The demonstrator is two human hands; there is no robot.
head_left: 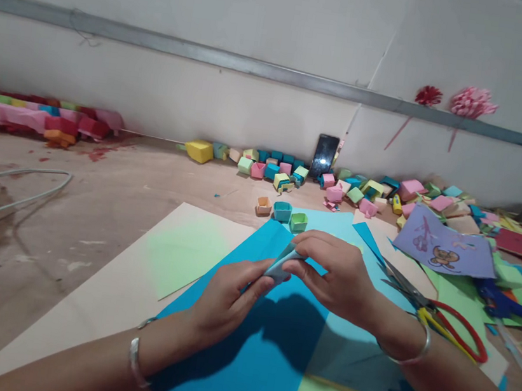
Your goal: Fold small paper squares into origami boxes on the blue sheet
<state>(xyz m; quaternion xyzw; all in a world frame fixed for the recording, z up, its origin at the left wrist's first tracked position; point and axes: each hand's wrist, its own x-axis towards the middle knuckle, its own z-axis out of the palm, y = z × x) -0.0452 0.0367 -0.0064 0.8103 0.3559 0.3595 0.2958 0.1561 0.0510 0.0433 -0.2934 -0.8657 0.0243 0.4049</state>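
Both hands pinch one small folded piece of light blue paper (279, 264) above a big blue sheet (249, 360). My left hand (228, 297) grips its lower left side with closed fingers. My right hand (332, 275) pinches its upper right edge with thumb and fingertips. A silver bangle sits on each wrist. Just beyond the hands stand three small folded paper boxes: orange (263, 206), teal (282, 211) and green (298, 221).
Scissors with red and yellow handles (442, 315) lie to the right on green paper. A lilac sheet with a drawing (444, 245) lies beyond them. Several coloured paper boxes line the wall, with a dark phone (324, 156) leaning there. A white cable (21, 189) curls at left.
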